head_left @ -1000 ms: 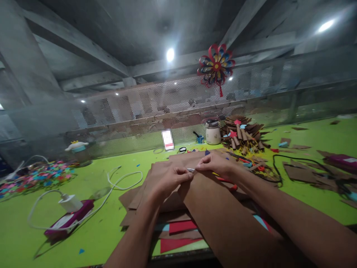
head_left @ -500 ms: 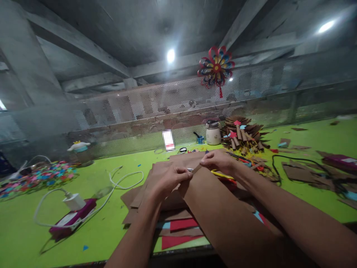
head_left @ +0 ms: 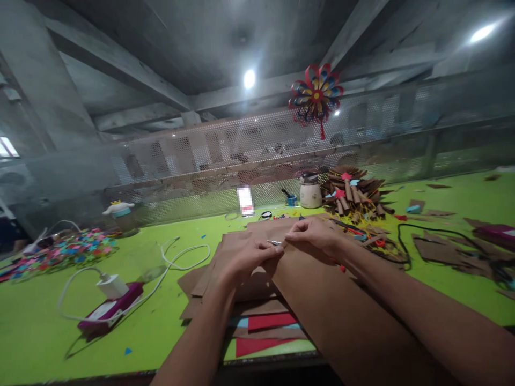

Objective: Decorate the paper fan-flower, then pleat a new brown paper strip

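A long brown paper sheet (head_left: 322,292) slopes from between my hands down toward my body, past the table's front edge. With its fingers pinched, my left hand (head_left: 257,256) grips the sheet's far left corner. My right hand (head_left: 308,235) pinches the same far end a little to the right. A small thin metallic item (head_left: 274,243) shows just beyond my left fingertips; I cannot tell what it is. Beneath the sheet lies a stack of brown paper (head_left: 237,244), with red paper (head_left: 271,322) and light blue strips showing at its near side.
Left on the green table (head_left: 169,327) are a purple power strip (head_left: 108,311) with a white charger (head_left: 112,287), its cable, and many coloured paper stars (head_left: 86,247). Behind stand a jug (head_left: 310,193) and a pile of brown paper rolls (head_left: 354,193). Brown scraps (head_left: 442,252) lie right.
My hands have come slightly closer together at the sheet's far end, and the sheet's folded-up edge looks lower. The whole view has shifted a little.
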A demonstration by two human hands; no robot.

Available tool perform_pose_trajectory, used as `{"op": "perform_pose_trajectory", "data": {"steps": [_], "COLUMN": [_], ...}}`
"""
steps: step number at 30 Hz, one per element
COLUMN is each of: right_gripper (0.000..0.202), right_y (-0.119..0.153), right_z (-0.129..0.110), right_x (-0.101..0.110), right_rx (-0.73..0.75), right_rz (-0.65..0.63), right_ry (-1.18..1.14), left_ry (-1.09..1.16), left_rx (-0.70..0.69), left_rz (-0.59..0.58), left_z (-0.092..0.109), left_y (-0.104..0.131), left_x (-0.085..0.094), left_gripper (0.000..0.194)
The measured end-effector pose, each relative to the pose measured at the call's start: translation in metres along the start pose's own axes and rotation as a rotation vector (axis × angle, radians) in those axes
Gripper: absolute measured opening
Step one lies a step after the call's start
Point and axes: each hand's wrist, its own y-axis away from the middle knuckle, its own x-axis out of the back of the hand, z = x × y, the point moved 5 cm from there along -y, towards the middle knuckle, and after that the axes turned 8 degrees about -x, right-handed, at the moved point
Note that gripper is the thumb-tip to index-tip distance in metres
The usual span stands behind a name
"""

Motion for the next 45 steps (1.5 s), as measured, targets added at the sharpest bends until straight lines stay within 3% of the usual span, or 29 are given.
{"op": "perform_pose_trajectory", "data": {"steps": [5, 12, 19, 27, 33, 37, 41, 45], "right_gripper": [0.035, 0.028, 0.029, 0.030, 0.031, 0.032, 0.034, 0.032], "right_y": [0.001, 0.003, 0.002, 0.002, 0.002, 0.001, -0.002, -0.004], "right_z": [-0.009, -0.016, -0.017, -0.017, -0.018, -0.015, -0.009, -0.005], "right_x": [0.012, 0.021, 0.025, 0.031, 0.033, 0.030, 0.022, 0.019], "right_rx": [0.058, 0.104, 0.114, 0.100, 0.097, 0.083, 0.050, 0.080], "right_rz": [0.045, 0.005, -0.017, -0.020, 0.028, 0.056, 0.032, -0.047], "right_ry": [0.078, 0.009, -0.007, -0.079, -0.101, -0.146, -0.182, 0.002], "left_ry": [0.175, 0.380, 0.280, 0.098, 0.101, 0.091, 0.039, -0.057], "left_rx": [0.039, 0.077, 0.052, -0.088, -0.140, -0.168, -0.177, -0.173], "left_rz": [0.005, -0.011, -0.020, -0.009, -0.009, 0.076, 0.273, 0.338], "left_z": [-0.004, -0.002, -0.002, 0.009, 0.012, 0.013, 0.013, 0.018], "left_y": [0.001, 0.000, 0.001, 0.002, 0.002, 0.001, 0.001, 0.005], "left_x": [-0.001, -0.010, -0.009, -0.006, -0.002, 0.005, 0.021, 0.031], "left_gripper": [0.031, 0.030, 0.035, 0.037, 0.035, 0.030, 0.026, 0.027]}}
